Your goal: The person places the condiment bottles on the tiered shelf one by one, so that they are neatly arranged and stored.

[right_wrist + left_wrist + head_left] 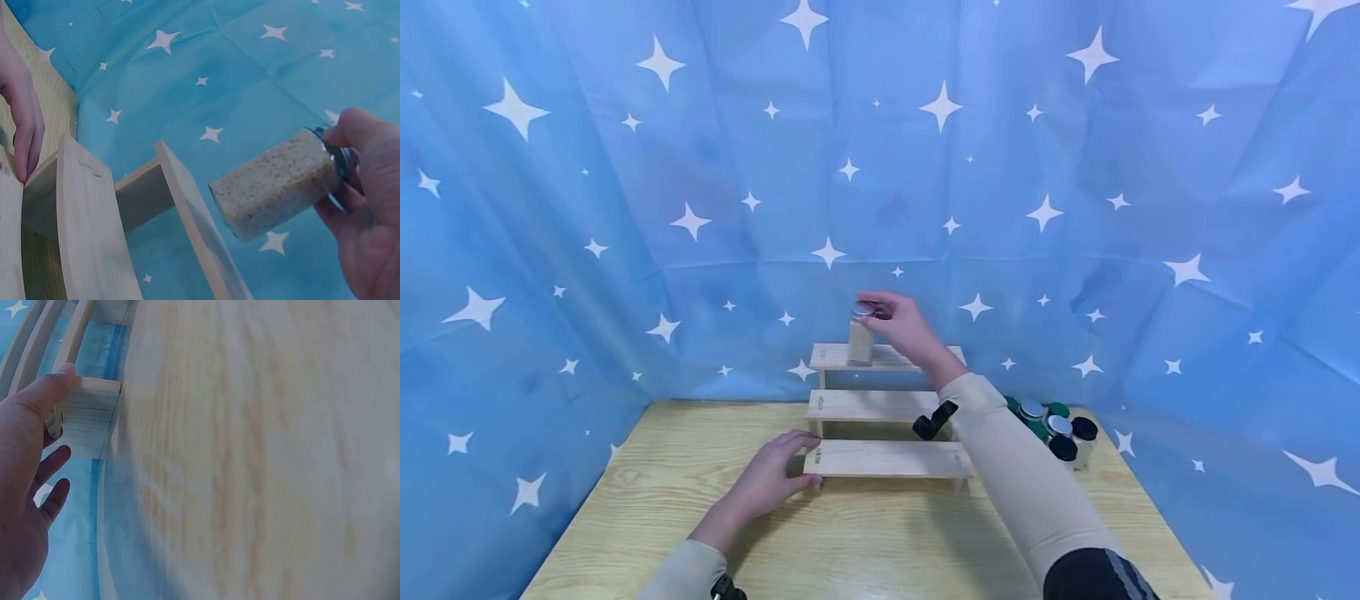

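By its silver lid, my right hand [904, 327] grips a clear seasoning jar [861, 342], its thumb and fingers around the cap. Pale, speckled grains fill the jar [275, 184], which is tipped sideways in the right wrist view. In the head view it stands upright, its base overlapping the top tier of a three-step wooden rack [887, 458]. My left hand [767, 477] holds the left end of the rack's lowest step, thumb at the front edge and fingers behind. In the left wrist view, the thumb of the left hand [25, 437] presses on the board's edge [78, 337].
Several jars with green, silver and black lids [1060, 427] stand grouped right of the rack, partly hidden by my right sleeve [1022, 475]. A light wood table [700, 442] bears everything. Behind it hangs a blue cloth with white stars [880, 208].
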Available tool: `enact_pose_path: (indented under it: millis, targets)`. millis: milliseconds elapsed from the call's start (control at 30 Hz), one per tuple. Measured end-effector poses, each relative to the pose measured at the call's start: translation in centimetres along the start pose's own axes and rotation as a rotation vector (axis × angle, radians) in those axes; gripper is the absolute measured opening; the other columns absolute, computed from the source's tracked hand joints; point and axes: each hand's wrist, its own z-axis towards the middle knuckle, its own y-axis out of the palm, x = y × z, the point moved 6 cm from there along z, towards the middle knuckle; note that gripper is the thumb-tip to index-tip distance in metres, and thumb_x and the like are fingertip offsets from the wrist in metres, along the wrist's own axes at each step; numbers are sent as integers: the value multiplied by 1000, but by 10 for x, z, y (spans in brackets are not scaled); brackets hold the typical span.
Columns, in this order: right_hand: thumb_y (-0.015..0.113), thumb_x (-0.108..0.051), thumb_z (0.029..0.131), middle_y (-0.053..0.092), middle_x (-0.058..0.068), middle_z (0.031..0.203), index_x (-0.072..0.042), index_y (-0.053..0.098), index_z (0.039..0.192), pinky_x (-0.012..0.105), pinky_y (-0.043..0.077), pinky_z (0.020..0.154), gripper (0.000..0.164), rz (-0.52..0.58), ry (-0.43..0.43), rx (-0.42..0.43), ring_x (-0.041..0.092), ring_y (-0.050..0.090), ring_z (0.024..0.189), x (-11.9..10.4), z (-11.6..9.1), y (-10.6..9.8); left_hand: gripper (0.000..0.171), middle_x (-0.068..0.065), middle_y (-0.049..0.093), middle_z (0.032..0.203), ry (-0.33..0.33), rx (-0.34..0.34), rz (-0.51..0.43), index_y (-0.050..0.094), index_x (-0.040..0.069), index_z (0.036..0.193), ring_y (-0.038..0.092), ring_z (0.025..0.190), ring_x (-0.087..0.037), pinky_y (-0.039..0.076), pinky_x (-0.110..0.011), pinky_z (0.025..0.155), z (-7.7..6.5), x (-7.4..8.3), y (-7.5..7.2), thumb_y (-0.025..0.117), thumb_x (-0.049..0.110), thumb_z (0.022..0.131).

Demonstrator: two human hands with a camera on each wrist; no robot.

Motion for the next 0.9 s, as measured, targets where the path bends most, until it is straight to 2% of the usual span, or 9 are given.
enact_pose_path:
  millis: [233, 600, 900]
  targets:
    - [74, -1, 103, 74, 13, 134, 0, 64, 152, 33, 63, 101, 50, 53, 39, -15, 28, 70, 123, 9, 12, 14, 67, -4, 63, 156, 2, -14, -2, 66, 16, 150, 57, 146, -34, 45, -59, 125, 0, -2, 3, 92, 36, 91]
    - [74, -1, 103, 73, 13, 139, -2, 64, 152, 33, 62, 100, 51, 46, 59, -27, 28, 69, 126, 20, 19, 27, 66, -4, 62, 156, -3, -7, -10, 66, 16, 151, 57, 146, -36, 46, -61, 123, -1, 0, 3, 90, 39, 93]
    - [75, -3, 105, 68, 12, 147, -5, 62, 156, 38, 58, 112, 53, 86, 59, -28, 29, 65, 137, 24, 19, 29, 68, -4, 62, 157, -22, -4, 3, 66, 18, 151, 56, 146, -35, 45, -59, 124, -1, -3, 2, 91, 37, 92]
